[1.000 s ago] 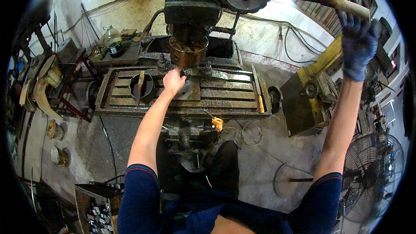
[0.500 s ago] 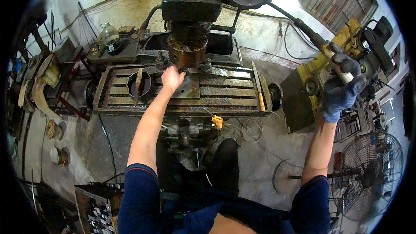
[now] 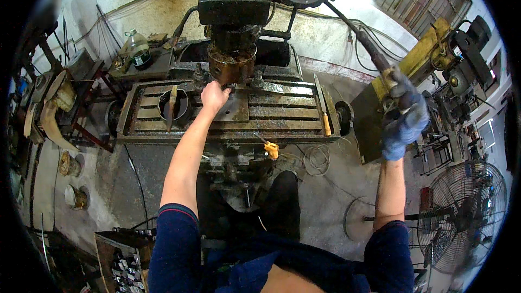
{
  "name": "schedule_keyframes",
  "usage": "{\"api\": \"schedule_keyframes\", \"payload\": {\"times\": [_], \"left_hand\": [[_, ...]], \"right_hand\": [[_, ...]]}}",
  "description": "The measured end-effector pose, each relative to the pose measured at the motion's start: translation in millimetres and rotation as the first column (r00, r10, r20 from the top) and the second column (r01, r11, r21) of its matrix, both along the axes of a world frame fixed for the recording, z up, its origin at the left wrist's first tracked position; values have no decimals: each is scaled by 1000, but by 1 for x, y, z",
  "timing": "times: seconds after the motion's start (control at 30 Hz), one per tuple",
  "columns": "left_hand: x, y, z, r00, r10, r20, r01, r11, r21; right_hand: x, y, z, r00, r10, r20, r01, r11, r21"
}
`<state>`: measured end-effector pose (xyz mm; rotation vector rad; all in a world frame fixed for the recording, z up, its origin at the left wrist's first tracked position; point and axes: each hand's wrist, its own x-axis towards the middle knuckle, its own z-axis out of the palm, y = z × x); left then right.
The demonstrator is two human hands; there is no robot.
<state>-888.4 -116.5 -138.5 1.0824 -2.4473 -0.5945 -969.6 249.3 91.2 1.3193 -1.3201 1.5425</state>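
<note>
My bare left hand [image 3: 215,97] is closed just below the round, oily spindle head [image 3: 232,61] of a milling or drilling machine. A small dark piece shows at its thumb, but I cannot make out what the fingers hold. A dark flat plate [image 3: 233,113] lies on the slotted machine table [image 3: 287,126] beside that hand. Out to the right, my right hand [image 3: 404,125], in a blue-grey glove, is wrapped round the end of a long lever [image 3: 369,46] that slopes down from the machine's hub.
On the table, a brush [image 3: 172,109] lies across a round pot [image 3: 184,112] at left; a wooden-handled file [image 3: 324,106] lies at right. A yellow-handled crank [image 3: 271,150] juts from the front. A fan [image 3: 461,217] stands at lower right, a yellow machine [image 3: 380,97] further back.
My right hand has swung the lever inward, to the left and slightly down. My left hand stays under the spindle head.
</note>
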Motion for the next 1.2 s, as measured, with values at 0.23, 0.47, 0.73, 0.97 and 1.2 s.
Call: {"api": "schedule_keyframes", "payload": {"times": [0.23,0.47,0.73,0.97,1.2], "left_hand": [[0,-2,0,1000,10,-27,-10,1000,-21],[12,1,6,999,-26,-29,25,1000,-13],[114,33,32,914,-353,-200,318,929,-187],[195,31,50,990,113,-86,-140,890,-434],[205,-5,10,989,45,143,26,888,-460]], "right_hand": [[1,8,11,992,28,121,-35,998,59],[0,4,-1,991,87,98,-92,995,46],[0,-2,-6,974,216,73,-211,975,-69],[-3,4,-5,976,203,74,-203,979,-9],[2,0,1,984,139,114,-135,990,-38]]}}
